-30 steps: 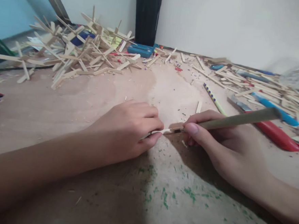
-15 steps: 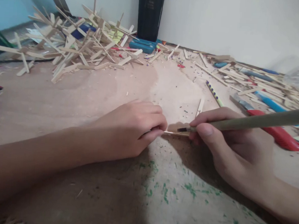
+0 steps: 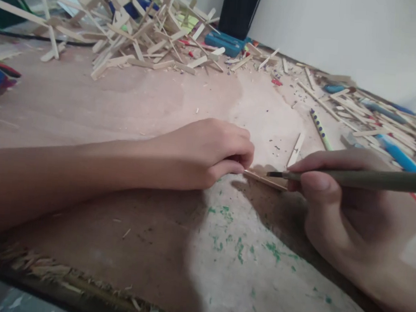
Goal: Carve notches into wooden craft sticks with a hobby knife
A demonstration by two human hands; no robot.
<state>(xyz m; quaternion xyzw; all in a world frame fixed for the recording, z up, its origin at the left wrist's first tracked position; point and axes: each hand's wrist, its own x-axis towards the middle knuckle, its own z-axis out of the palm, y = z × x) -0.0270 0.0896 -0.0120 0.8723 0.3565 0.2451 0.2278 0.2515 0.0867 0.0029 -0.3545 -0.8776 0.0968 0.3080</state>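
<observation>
Wooden stick [image 3: 270, 182] extends toward four o'clock from the left hand's [image 3: 217, 152] pinch; the right hand [image 3: 357, 214] grips a dark-tipped tool [image 3: 377, 179] pointing to nine.

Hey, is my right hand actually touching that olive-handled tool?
Touching. The head view shows the right hand gripping the olive-handled tool, with the thumb lying over it near its dark tip.

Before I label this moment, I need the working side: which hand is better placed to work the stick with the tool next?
Probably the right hand: it holds the tool, its tip close to the stick. The left hand seems busy pinching the stick's end.
</observation>
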